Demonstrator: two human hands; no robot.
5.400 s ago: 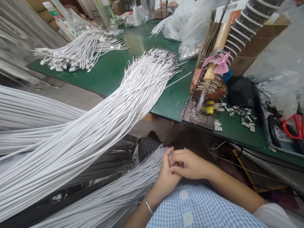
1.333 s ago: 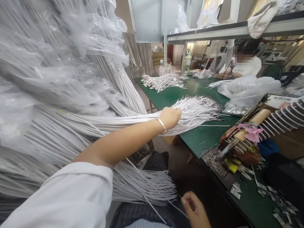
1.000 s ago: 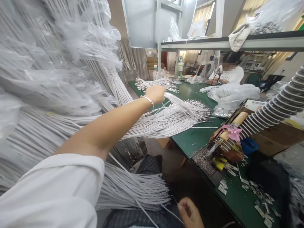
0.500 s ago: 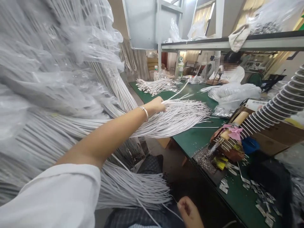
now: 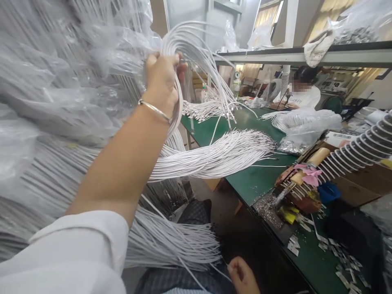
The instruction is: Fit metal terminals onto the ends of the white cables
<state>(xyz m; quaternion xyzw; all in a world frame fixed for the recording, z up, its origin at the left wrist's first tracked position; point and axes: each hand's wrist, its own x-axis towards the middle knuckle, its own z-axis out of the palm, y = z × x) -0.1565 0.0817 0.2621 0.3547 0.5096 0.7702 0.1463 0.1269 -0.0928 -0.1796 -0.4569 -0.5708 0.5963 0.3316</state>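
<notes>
Higher than the worktop (image 5: 245,185), the left hand (image 5: 162,77) is clenching arching white cables (image 5: 177,38), probably light, springy, slippery, best gripped behind their tips, while the right hand (image 5: 243,275) is curling beside the worktop, pinch unclear!

White cables (image 5: 192,47) now aloft in left hand (image 5: 162,77)

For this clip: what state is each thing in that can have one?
Left hand: closed around held cables
Held cables: bent over, ends hanging
Right hand: fingers curled, grip unclear
Table bundle: lying, ends fanned on green table
Lower bundle: lying, ends fanned
Wooden-handled tool: tilted, tip down
Metal pieces: scattered
</notes>
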